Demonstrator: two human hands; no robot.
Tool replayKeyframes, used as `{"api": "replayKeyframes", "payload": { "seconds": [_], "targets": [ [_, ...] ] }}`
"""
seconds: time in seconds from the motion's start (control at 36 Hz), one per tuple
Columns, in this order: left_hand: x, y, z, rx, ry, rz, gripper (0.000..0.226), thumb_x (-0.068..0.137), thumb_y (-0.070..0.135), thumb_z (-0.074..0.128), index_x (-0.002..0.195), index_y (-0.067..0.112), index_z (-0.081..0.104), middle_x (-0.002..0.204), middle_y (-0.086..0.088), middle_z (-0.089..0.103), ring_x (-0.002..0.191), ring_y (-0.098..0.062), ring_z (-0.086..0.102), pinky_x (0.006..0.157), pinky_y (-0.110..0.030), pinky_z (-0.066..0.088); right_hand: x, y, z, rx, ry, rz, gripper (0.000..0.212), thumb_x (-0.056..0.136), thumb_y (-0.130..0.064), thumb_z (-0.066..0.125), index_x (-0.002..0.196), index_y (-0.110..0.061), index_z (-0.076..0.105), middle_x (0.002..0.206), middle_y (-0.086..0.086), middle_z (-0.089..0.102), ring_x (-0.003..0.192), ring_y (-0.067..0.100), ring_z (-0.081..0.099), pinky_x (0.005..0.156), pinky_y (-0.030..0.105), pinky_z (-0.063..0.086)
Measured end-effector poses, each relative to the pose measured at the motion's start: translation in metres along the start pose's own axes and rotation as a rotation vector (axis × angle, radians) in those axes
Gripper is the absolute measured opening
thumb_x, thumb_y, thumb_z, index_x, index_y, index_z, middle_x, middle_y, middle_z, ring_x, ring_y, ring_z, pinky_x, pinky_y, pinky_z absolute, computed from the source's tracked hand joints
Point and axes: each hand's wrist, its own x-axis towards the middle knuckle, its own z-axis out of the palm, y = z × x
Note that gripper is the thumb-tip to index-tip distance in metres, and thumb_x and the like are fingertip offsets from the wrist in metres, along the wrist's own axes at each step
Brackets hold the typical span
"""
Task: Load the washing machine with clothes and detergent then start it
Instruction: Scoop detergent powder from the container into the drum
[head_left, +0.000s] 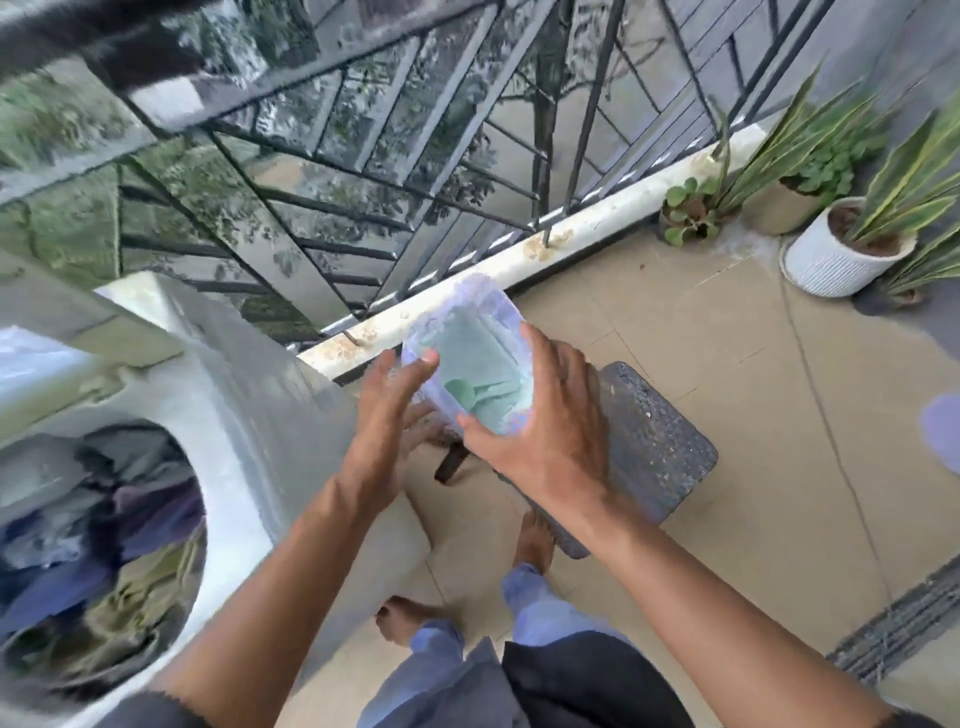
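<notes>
Bare forearms, no sleeves reaching the wrists; left hand (387, 410) and right hand (545, 415) without rings, watch or gloves. Light blue trousers (441, 670) towards 6 o'clock. Dark garment (587, 686) at the waist. Bare feet (535, 540) below.

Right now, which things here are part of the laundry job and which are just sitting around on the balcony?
Part of the job:
washing machine, drum open
clothes in the drum
detergent container, open, green scoop inside
left hand and right hand holding the container

Just lying about:
dark stool under the container
potted plants by the railing
purple lid-like thing, blurred
</notes>
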Motion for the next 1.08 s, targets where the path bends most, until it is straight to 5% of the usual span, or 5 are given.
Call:
{"api": "replayKeyframes", "payload": {
  "seconds": [0.14,0.33,0.56,0.69,1.08],
  "targets": [
    [-0.042,0.023,-0.044,-0.011,0.052,0.132,0.088,0.070,0.059,0.082,0.148,0.032,0.051,0.137,0.003,0.069,0.117,-0.026,0.073,0.099,-0.045,0.059,-0.015,-0.044,-0.003,0.067,0.058,-0.240,0.090,0.076,-0.068,0.072,0.145,-0.014,0.054,0.148,0.012,0.046,0.138,0.033,0.045,0.111,0.049,0.043],
    [-0.095,0.042,-0.099,-0.003,0.162,0.256,0.054,0.078,0.043,0.079,0.129,0.038,0.062,0.114,0.003,0.078,0.107,-0.016,0.075,0.082,-0.031,0.061,-0.026,-0.117,0.005,0.053,-0.018,-0.619,0.024,0.087,-0.012,0.066,0.110,-0.013,0.073,0.116,0.006,0.066,0.109,0.029,0.059,0.100,0.039,0.046],
    [-0.138,0.038,-0.172,-0.006,0.345,0.282,0.110,0.060,0.069,0.088,0.154,0.026,0.047,0.132,-0.007,0.071,0.108,-0.014,0.075,0.091,-0.046,0.060,-0.029,-0.204,0.046,-0.397,-0.585,-0.587,0.033,0.091,-0.019,0.071,0.123,-0.022,0.062,0.120,0.003,0.062,0.112,0.030,0.064,0.080,0.038,0.053],
    [-0.166,0.032,-0.212,-0.023,0.433,0.291,0.096,0.060,0.071,0.091,0.142,0.034,0.056,0.122,0.001,0.077,0.091,-0.020,0.073,0.077,-0.045,0.057,-0.053,-0.247,0.071,-0.494,-0.602,-0.697,0.018,0.093,-0.020,0.066,0.110,-0.027,0.065,0.108,-0.001,0.064,0.102,0.026,0.067,0.049,0.028,0.021],
    [-0.213,0.021,-0.303,-0.046,0.603,0.274,0.112,0.048,0.085,0.087,0.146,0.046,0.051,0.123,0.005,0.077,0.114,-0.016,0.074,0.099,-0.054,0.058,-0.112,-0.318,0.131,-0.458,-0.533,-0.961,0.020,0.094,-0.016,0.060,0.112,-0.020,0.065,0.101,0.003,0.060,0.102,0.029,0.060,0.066,0.035,0.036]
  ]
}}
